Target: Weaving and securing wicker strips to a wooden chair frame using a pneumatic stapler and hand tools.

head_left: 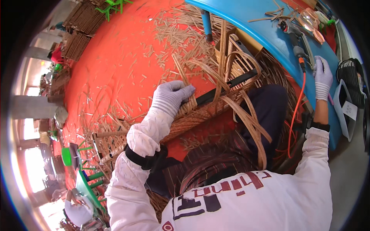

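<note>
My left hand (172, 95), in a striped knit glove, is closed with thumb and fingers pinching a wicker strand (189, 104) wound around a black bar (206, 97). That bar forms the rim of a woven wicker frame (200, 115) lying across my lap. Long loose tan strands (246, 115) loop over the frame and hang down past my knee. Over at the right, my gloved right hand (323, 77) rests on the blue table with fingers stretched out, beside an air stapler (296, 40). Its fingertips lie close to the tool; whether they touch it is hard to see.
An orange air hose (300, 104) runs from the stapler down beside my right leg. Cut wicker scraps (173, 42) litter the red floor. The blue table (250, 11) curves along the upper right, with a clear orange-tinted object (310, 21) on it. A person (79, 210) sits at lower left.
</note>
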`<state>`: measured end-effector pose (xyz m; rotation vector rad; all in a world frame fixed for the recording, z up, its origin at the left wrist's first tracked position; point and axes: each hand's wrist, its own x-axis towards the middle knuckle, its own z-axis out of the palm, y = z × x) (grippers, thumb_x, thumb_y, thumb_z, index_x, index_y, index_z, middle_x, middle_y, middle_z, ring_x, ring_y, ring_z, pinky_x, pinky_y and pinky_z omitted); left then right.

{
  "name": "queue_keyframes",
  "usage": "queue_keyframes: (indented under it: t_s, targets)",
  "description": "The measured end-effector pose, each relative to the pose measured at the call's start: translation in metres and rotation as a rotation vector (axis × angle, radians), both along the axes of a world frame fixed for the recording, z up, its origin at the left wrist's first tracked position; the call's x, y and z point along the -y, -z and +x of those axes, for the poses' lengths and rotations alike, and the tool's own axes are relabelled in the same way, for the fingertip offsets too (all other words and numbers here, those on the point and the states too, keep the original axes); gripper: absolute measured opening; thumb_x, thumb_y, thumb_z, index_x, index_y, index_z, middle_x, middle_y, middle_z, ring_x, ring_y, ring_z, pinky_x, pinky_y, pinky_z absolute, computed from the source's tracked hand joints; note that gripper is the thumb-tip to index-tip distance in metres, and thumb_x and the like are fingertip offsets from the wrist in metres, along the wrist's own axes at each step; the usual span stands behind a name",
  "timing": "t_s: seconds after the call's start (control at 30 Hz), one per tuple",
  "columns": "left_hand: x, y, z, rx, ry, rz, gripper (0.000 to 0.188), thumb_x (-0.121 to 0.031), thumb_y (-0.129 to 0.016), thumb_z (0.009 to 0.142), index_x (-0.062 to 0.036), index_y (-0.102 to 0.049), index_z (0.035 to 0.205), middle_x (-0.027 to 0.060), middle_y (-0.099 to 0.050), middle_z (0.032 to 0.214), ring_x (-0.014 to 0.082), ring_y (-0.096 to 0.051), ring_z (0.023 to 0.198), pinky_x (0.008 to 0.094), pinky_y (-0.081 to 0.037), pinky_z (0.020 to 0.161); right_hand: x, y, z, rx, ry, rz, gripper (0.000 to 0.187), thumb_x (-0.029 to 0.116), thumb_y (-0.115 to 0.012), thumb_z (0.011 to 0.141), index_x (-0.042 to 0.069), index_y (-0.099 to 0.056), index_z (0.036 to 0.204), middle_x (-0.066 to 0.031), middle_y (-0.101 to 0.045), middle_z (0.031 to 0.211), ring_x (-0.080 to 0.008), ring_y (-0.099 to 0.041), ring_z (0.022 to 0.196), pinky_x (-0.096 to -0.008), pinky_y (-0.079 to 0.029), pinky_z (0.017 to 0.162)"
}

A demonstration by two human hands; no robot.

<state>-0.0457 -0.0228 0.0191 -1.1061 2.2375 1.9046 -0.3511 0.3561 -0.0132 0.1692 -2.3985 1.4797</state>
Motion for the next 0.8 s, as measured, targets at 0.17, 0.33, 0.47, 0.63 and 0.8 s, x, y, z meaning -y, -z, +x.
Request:
queue_keyframes:
  t_s: [0.17,0.33,0.47,0.63,0.8]
  targets:
    - [0.006,0.003,0.005,0.012,0.005,0.024,0.024,-0.022,-0.075,0.085,-0.0012,-0.068,0.076,-0.0035,-0.054,0.063,0.0050,-0.045,0.057,0.0242,-0.039,0.052,0.018,0.022,-0.007,0.030,-0.012,0.027,0.022,0.025,-0.063,0.094,0.009,-0.071,0.107,0.0012,-0.057,0.070,-0.0055,-0.048,0.057,-0.0226,-0.042,0.053]
    - [0.005,-0.002,0.003,0.039,0.011,0.016,0.024,-0.023,-0.075,0.085,-0.0015,-0.068,0.077,-0.0037,-0.054,0.064,0.0049,-0.045,0.057,0.0237,-0.039,0.052,0.021,0.026,-0.014,0.001,-0.004,0.129,0.024,0.027,-0.061,0.095,0.010,-0.071,0.108,0.0012,-0.058,0.070,-0.0055,-0.049,0.058,-0.0234,-0.043,0.055]
    - [0.004,0.001,-0.002,0.039,0.010,0.001,0.024,-0.022,-0.073,0.086,-0.0028,-0.066,0.072,-0.0035,-0.052,0.062,0.0053,-0.045,0.057,0.0245,-0.037,0.051,0.015,0.018,-0.017,0.031,0.025,0.133,0.026,0.029,-0.059,0.096,0.009,-0.070,0.109,-0.0004,-0.060,0.073,-0.0081,-0.054,0.063,-0.0252,-0.046,0.060]
    - [0.005,0.002,0.001,-0.009,0.099,-0.173,0.034,-0.021,-0.068,0.086,-0.0042,-0.053,0.061,-0.0023,-0.045,0.057,0.0060,-0.042,0.055,0.0269,-0.032,0.050,0.001,0.023,-0.025,-0.363,0.099,0.472,0.024,0.028,-0.057,0.095,0.010,-0.067,0.106,-0.0146,-0.068,0.099,-0.0310,-0.067,0.093,-0.0382,-0.051,0.082]
    - [0.011,0.007,0.017,-0.014,0.034,-0.198,0.029,-0.017,-0.069,0.086,-0.0035,-0.056,0.063,0.0006,-0.053,0.056,0.0066,-0.044,0.051,0.0252,-0.033,0.049,-0.016,0.028,-0.047,-0.333,0.251,0.295,0.019,0.028,-0.063,0.090,0.012,-0.068,0.099,-0.0173,-0.068,0.090,-0.0366,-0.067,0.086,-0.0408,-0.052,0.075]
